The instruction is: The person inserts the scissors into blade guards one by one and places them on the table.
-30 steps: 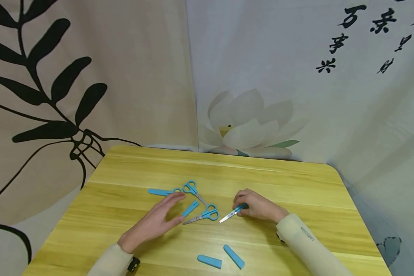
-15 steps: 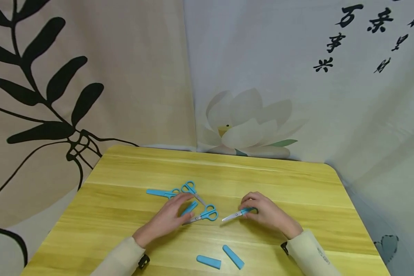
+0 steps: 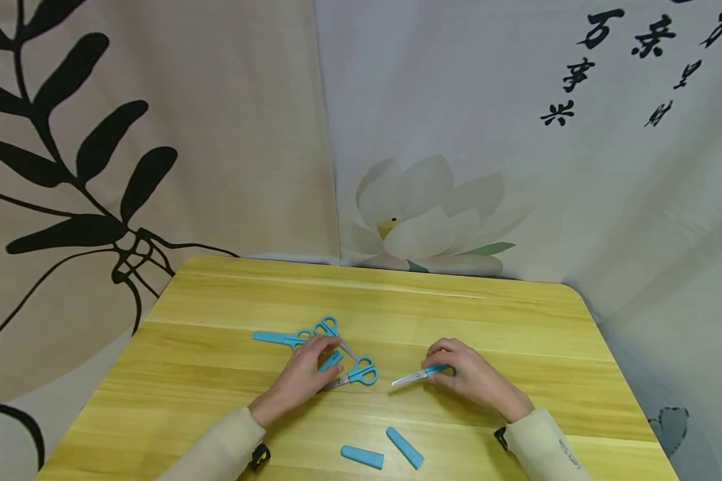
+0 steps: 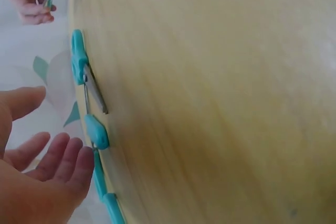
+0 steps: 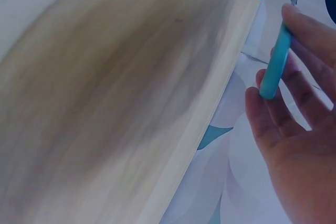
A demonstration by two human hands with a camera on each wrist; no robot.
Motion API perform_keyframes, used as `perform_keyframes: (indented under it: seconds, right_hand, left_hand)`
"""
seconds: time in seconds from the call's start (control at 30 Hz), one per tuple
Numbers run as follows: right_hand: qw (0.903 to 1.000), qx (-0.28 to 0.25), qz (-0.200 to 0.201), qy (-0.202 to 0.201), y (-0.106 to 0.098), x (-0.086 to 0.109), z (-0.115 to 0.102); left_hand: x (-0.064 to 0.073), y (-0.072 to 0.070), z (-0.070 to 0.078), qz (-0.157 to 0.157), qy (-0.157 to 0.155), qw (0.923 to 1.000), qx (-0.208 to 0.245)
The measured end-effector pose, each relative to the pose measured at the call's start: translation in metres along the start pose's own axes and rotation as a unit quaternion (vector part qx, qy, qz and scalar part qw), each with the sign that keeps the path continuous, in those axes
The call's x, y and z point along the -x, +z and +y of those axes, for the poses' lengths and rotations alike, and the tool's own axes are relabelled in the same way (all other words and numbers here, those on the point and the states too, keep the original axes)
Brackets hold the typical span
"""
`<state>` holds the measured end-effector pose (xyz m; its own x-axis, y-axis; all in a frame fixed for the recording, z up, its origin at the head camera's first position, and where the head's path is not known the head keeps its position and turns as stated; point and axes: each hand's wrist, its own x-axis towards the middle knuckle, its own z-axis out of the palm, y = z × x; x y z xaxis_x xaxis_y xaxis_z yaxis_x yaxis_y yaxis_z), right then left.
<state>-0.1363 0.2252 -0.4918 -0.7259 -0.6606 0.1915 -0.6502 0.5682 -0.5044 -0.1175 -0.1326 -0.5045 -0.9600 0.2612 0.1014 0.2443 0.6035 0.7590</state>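
Observation:
My right hand (image 3: 475,377) pinches a pair of blue-handled scissors (image 3: 418,376) by the handles, metal blades pointing left. In the right wrist view the scissors' blue handle (image 5: 275,69) lies between thumb and fingers. My left hand (image 3: 301,375) hovers over a cluster of scissors, thumb and fingers apart with nothing gripped. Between them in the head view shows a loose blue blade cover (image 3: 331,361). Bare-bladed scissors (image 3: 363,371) lie right beside the left thumb, which hides part of the blades. Behind are another bare pair of scissors (image 3: 327,327) and a covered pair (image 3: 277,337).
Two more blue blade covers, one lying flat (image 3: 362,457) and one slanted (image 3: 405,447), are near the front of the wooden table (image 3: 517,321). A printed curtain (image 3: 247,133) hangs behind the table's far edge.
My left hand has moved right, in over the loose blade cover and scissors. My right hand has drawn slightly right with its scissors, whose blades now lie flatter.

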Motion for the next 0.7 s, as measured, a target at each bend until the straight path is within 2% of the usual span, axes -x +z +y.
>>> perform_keyframes:
  seconds: [0.3,0.7]
  right_hand:
    - [0.9999,0.003,-0.006,0.009,0.000,-0.001,-0.001]
    - [0.9999,-0.004,-0.008,0.008,0.001,-0.001,-0.001]
  left_hand:
    - [-0.001,0.001,-0.006,0.001,-0.006,0.9999,-0.012]
    - [-0.006,0.003,-0.016,-0.025,0.010,0.9988,-0.042]
